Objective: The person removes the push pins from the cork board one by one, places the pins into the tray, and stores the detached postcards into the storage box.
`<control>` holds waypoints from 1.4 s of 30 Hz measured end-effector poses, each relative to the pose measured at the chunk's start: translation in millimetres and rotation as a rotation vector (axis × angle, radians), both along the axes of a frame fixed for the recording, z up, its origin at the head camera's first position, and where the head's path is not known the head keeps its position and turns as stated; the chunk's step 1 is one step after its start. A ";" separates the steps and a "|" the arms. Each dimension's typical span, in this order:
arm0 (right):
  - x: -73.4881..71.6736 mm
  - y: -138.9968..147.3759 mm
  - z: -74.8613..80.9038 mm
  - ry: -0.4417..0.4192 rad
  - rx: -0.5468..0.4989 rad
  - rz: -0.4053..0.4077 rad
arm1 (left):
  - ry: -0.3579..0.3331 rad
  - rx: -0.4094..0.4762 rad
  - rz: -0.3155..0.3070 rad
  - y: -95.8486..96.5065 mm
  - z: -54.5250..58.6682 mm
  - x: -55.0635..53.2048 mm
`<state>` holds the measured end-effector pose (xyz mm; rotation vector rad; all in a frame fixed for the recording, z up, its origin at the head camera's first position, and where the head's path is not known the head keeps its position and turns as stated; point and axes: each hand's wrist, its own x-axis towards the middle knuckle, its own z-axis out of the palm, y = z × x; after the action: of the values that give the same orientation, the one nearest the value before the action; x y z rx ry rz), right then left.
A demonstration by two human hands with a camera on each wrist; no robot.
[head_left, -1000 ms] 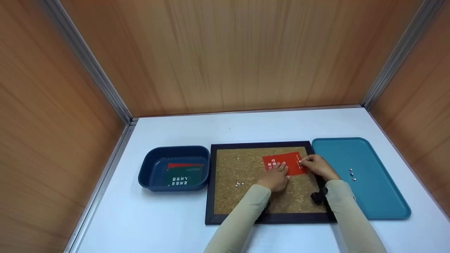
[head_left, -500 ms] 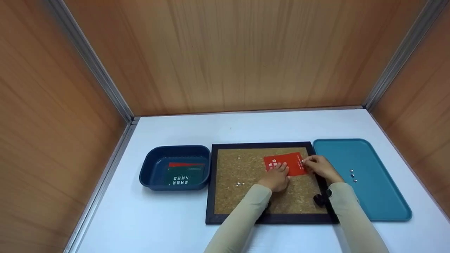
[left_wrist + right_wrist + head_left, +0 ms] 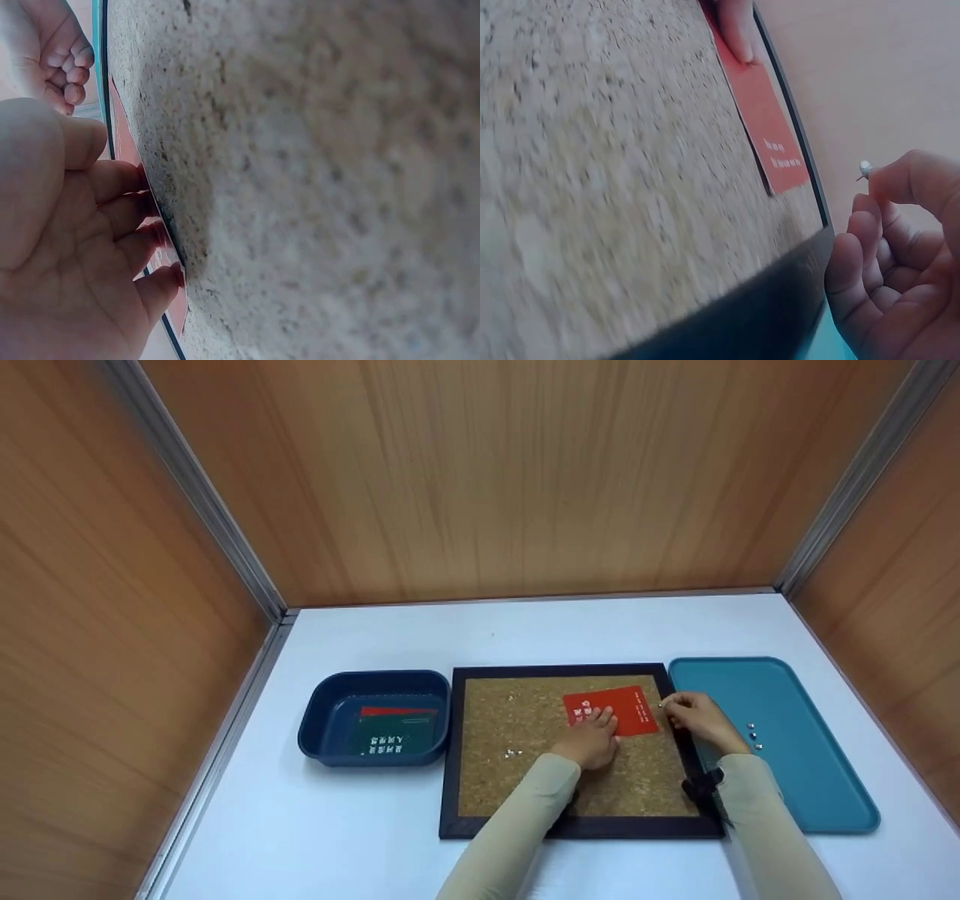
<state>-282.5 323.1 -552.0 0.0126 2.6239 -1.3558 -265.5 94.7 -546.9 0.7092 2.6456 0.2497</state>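
Observation:
A red card point(image 3: 630, 706) with white print lies on the upper right of a framed cork board point(image 3: 517, 787). My left hand point(image 3: 589, 739) presses the card flat with spread, nearly straight fingertips, which the left wrist view shows along the card's lower edge. Off the card's right edge, my right hand point(image 3: 701, 720) pinches a thumbtack point(image 3: 865, 169) between thumb and index finger. The tack's shiny head and short pin show in the right wrist view, held in the air above the board's frame. The other fingers of that hand are curled.
Several tacks point(image 3: 512, 754) sit on the board's left part. A teal tray point(image 3: 810, 780) with a few tacks point(image 3: 753, 736) adjoins the board on the right. At left, a dark blue basin point(image 3: 315, 735) holds green and red cards point(image 3: 394, 731). Wooden panels point(image 3: 525, 480) enclose the white table.
My right hand has moved right, carrying the thumbtack from over the card's right end to beyond its edge. My left hand stays pressed on the card.

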 end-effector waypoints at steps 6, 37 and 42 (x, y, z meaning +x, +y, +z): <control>6.3 10.0 5.0 -0.009 -0.004 -0.020 | 0.006 0.005 -0.014 -0.9 0.5 0.8; 32.7 75.2 12.8 0.002 0.111 -0.119 | 0.006 0.003 0.002 0.5 -0.8 -0.8; 35.7 83.3 14.2 -0.010 0.098 -0.114 | 0.000 0.004 0.010 -1.0 0.8 0.0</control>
<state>-246.8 406.4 -537.8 0.1846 2.7158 -1.2548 -265.5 93.7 -546.1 0.6980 2.6503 0.2576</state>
